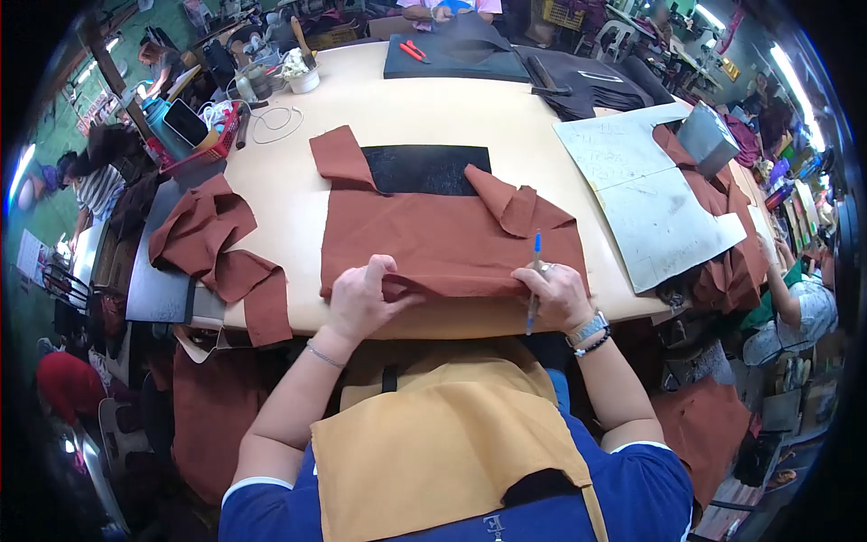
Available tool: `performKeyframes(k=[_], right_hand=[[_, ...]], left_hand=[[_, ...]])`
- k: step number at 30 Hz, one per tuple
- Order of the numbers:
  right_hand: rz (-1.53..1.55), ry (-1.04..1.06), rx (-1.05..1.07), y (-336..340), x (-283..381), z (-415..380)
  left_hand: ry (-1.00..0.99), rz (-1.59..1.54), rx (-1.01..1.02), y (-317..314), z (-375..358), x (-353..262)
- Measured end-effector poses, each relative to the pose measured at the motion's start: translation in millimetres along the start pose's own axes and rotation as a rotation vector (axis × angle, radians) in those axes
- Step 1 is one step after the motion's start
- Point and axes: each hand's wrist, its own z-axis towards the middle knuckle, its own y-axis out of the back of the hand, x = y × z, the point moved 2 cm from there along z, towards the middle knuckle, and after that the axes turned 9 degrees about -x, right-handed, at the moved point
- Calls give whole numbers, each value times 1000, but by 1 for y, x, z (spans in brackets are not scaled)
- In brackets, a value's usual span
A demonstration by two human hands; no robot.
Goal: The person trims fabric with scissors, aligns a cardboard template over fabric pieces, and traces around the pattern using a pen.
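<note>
A rust-brown fabric piece lies in front of me, its near edge raised in a fold along the table's front. My left hand grips that edge on the left, fingers curled at the fold. On the right, my right hand pinches the same edge and also has a blue pen upright between its fingers. Two strips of the fabric reach away from me, the right one crumpled over. Behind the cloth, partly covered by it, sits a black rectangular board.
More rust-brown fabric lies crumpled at left. At right, a pale marked pattern board bears a metal block. Red-handled cutters rest on a dark mat at the far side. A red basket stands back left; people sit around.
</note>
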Motion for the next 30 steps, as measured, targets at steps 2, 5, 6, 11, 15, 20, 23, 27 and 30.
performKeyframes(k=[2, 5, 6, 11, 15, 20, 23, 27, 30], right_hand=[[2, -7, -24, 20, 0, 7], [68, -43, -102, 58, -3, 20], [114, -58, -120, 71, -1, 27], [324, -132, -159, 142, 16, 67], [159, -324, -59, 154, 3, 102], [11, -342, 263, 94, -98, 174], [55, -308, 207, 52, -188, 227], [14, -147, -550, 80, -224, 289], [252, -238, -731, 120, -199, 297]], left_hand=[[-69, 65, 9, 15, 4, 9], [-185, 53, 18, 50, 20, 0], [-210, 7, 60, 64, 25, 1], [-151, -134, 54, 132, 64, -19], [-24, 4, 76, 142, 116, -9], [178, 33, 451, 72, 209, 95], [111, 236, 387, 34, 283, 136], [-167, 103, -554, 48, 372, 132], [-50, -27, -653, 95, 393, 86]])
